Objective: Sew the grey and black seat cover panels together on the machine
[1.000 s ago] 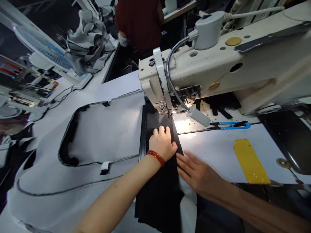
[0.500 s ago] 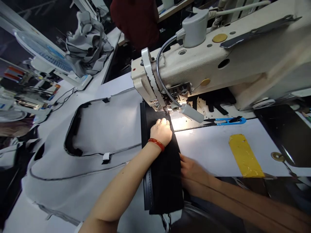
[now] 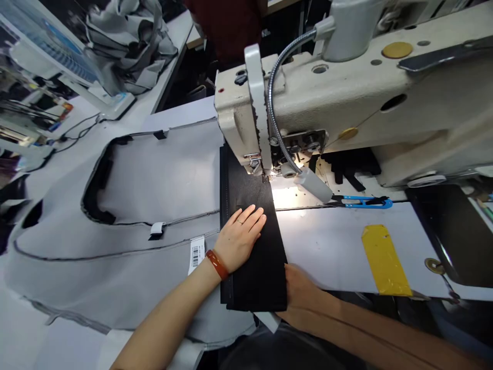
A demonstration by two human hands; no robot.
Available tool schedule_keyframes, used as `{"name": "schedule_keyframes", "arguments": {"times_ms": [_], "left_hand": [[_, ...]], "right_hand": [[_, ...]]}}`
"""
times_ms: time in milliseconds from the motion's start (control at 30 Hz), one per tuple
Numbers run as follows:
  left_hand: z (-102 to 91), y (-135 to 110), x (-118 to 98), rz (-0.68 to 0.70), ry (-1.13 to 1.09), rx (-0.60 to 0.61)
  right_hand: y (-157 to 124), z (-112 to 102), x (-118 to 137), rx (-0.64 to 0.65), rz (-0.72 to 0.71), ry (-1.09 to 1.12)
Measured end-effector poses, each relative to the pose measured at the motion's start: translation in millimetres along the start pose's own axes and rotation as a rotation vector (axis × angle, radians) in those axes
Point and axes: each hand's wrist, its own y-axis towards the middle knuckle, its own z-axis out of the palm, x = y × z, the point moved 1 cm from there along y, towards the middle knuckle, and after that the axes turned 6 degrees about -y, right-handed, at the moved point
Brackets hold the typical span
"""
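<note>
A black fabric panel (image 3: 252,205) lies under the head of a cream sewing machine (image 3: 346,97), its far end at the needle. My left hand (image 3: 241,236) rests flat on the panel, fingers stretched out, with a red bangle on the wrist. My right hand (image 3: 298,293) is at the panel's near right corner; its fingers are tucked at or under the edge and mostly hidden. The panel lies on a large grey garment piece (image 3: 134,205) with black trim, spread to the left.
Blue thread snips (image 3: 364,202) lie by the lit needle plate. A yellow tape strip (image 3: 385,259) is stuck on the white table. A fan (image 3: 54,46) and a heap of grey fabric (image 3: 127,36) stand at the back left. A person in dark red stands behind the machine.
My left hand has slid back from the needle toward me and flattened out. The black panel has fed further under the machine. My right hand has moved to the panel's near corner.
</note>
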Motion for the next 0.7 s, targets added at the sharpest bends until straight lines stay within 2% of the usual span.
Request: {"name": "schedule_keyframes", "arguments": {"times_ms": [133, 267, 467, 533, 600, 700], "left_hand": [[-4.1, 10.4, 11.5, 0.114, -0.025, 0.033], [-6.1, 20.0, 21.8, 0.117, -0.032, 0.034], [1.9, 38.3, 53.8, 0.172, -0.025, -0.029], [0.0, 44.3, 63.9, 0.236, -0.03, -0.017], [-8.1, 46.3, 64.8, 0.343, -0.058, 0.04], [-26.8, 36.8, 45.6, 0.451, -0.15, 0.209]], "right_hand": [[14.1, -2.7, -11.2, 0.045, -0.087, -0.008], [25.6, -6.5, -26.7, 0.056, -0.103, -0.029], [50.3, -14.5, -46.2, -0.014, -0.124, -0.145], [56.2, -17.9, -40.7, -0.093, -0.101, -0.211], [56.8, -18.5, -26.5, -0.22, -0.054, -0.284], [47.1, -11.0, 4.2, -0.385, -0.001, -0.351]]}}
